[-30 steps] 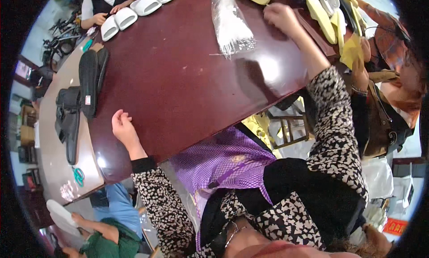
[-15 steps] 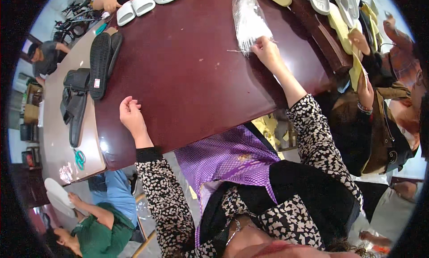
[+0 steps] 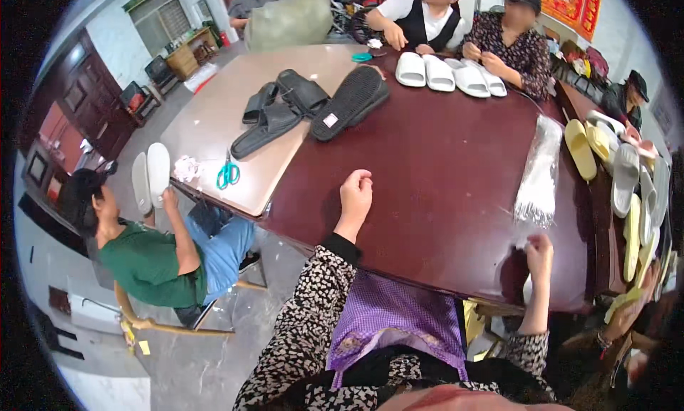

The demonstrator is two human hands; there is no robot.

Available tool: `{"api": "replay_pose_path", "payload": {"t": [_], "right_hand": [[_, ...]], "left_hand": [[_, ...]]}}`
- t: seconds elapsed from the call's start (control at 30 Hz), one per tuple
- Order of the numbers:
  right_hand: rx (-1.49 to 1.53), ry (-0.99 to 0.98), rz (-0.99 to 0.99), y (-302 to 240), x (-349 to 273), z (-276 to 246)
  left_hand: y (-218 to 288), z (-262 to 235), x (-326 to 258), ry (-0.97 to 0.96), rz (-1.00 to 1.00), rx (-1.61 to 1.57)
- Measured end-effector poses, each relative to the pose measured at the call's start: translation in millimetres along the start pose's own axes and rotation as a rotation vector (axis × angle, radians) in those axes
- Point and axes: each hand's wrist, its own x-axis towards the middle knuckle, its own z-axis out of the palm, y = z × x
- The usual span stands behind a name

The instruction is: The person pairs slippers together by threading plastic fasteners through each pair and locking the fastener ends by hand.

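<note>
Head view: the left hand point(image 3: 355, 197) is seen resting on the dark reddish-brown polished desk point(image 3: 442, 162), its fingers curled loosely together and closed on nothing. The right hand point(image 3: 539, 253) is held near the desk's near edge with its fingertips pinched together; whether anything small is held between them cannot be told. Both forearms are covered by sleeves of a black-and-cream spotted fabric, and a purple checked apron point(image 3: 395, 322) is seen below the desk's edge.

Just beyond the right hand, a bundle of clear, crinkled plastic bags point(image 3: 539, 170) lies on the glossy surface, reaching away from the hand. Well apart from the left hand, a pile of black rubber slippers with ribbed soles point(image 3: 313, 105) straddles the seam where the dark desk meets a paler beige desk point(image 3: 214, 119). A pair of scissors with teal handles point(image 3: 228, 173) lies on the beige surface, beside a small crumpled white wad point(image 3: 186, 168).

At the far edge, four white smooth foam slippers point(image 3: 449, 74) are set side by side before two seated people. Yellow and grey foam slippers point(image 3: 613, 162) are lined along the right side. A person in a green shirt point(image 3: 146, 258) is seated at the left, holding a pair of pale slippers point(image 3: 149, 176). A grey tiled floor and a dark wooden door point(image 3: 71, 105) are seen beyond, and a red hanging with gold patterning point(image 3: 573, 1) is placed at the upper right.
</note>
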Motion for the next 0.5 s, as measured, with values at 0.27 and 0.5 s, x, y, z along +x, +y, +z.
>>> {"api": "replay_pose_path", "payload": {"t": [0.27, 0.5], "right_hand": [[0.167, -0.091, 0.040, -35.5, -43.9, -18.4], [0.397, -0.048, 0.048, -44.7, -55.7, -17.8]], "left_hand": [[25.0, 21.5, -11.1, -0.027, 0.169, 0.075], [131.3, 79.6, -85.4, -0.546, 0.401, -0.137]]}}
